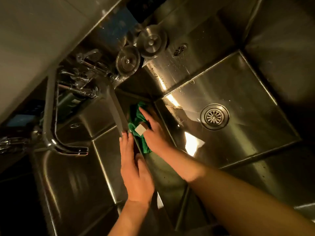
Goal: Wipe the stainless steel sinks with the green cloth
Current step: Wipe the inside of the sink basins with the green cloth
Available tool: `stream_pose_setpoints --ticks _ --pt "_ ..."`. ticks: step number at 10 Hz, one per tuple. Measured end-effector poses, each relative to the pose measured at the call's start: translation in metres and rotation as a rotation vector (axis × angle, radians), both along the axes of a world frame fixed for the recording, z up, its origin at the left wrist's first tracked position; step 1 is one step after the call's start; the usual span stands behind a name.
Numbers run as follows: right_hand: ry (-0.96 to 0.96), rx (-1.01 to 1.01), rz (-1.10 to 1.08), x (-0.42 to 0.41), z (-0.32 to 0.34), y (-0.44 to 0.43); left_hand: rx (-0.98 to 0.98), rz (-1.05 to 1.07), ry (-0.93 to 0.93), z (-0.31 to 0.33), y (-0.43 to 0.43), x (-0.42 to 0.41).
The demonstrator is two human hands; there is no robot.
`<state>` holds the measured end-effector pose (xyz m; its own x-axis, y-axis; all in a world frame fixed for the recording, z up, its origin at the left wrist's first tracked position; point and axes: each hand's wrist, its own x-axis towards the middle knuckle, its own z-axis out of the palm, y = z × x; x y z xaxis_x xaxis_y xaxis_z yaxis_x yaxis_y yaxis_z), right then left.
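Head view looks down on two steel sinks side by side. The green cloth [136, 122] lies bunched on the ridge [119, 111] between the left sink [76, 176] and the right sink [242, 89]. The right hand [154, 133] presses on the cloth with fingers stretched out flat. The left hand [134, 169] rests just beside it on the ridge, fingers straight and together, holding nothing. A drain [214, 116] sits in the right sink's floor. A tap [51, 116] arches over the left sink, and two round metal plugs [127, 60] lie behind.

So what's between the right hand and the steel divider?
The green cloth, bunched under the right hand on the divider, in the head view.
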<state>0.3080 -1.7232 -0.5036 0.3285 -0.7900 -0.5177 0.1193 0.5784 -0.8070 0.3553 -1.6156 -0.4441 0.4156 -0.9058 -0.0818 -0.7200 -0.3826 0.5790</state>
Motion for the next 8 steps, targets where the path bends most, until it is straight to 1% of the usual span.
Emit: stream_pose_setpoints --ticks 1,2,3,4,5,6,7,8 --pt "0.167 -0.118 0.071 0.011 -0.031 -0.019 -0.012 -0.023 -0.083 -0.006 -0.002 -0.005" --pt "0.31 -0.111 0.15 0.012 -0.067 -0.033 0.016 -0.062 -0.112 -0.008 -0.003 -0.004" --pt "0.364 -0.044 0.238 0.006 -0.096 -0.03 0.005 -0.077 -0.085 -0.007 -0.002 -0.005" --pt "0.477 -0.013 0.359 -0.007 -0.109 -0.015 -0.008 -0.064 -0.065 -0.008 -0.002 -0.003" --pt "0.369 0.096 0.398 -0.024 -0.091 0.013 -0.018 -0.049 -0.08 -0.009 -0.003 -0.002" --pt "0.241 0.172 0.404 -0.053 -0.06 0.051 -0.028 -0.05 -0.079 -0.009 -0.001 -0.001" --pt "0.436 0.158 0.361 -0.052 -0.035 0.079 -0.02 -0.032 -0.07 -0.009 -0.003 -0.003" --pt "0.547 0.139 0.237 -0.038 -0.011 0.098 -0.037 -0.045 -0.075 -0.008 -0.001 0.0"
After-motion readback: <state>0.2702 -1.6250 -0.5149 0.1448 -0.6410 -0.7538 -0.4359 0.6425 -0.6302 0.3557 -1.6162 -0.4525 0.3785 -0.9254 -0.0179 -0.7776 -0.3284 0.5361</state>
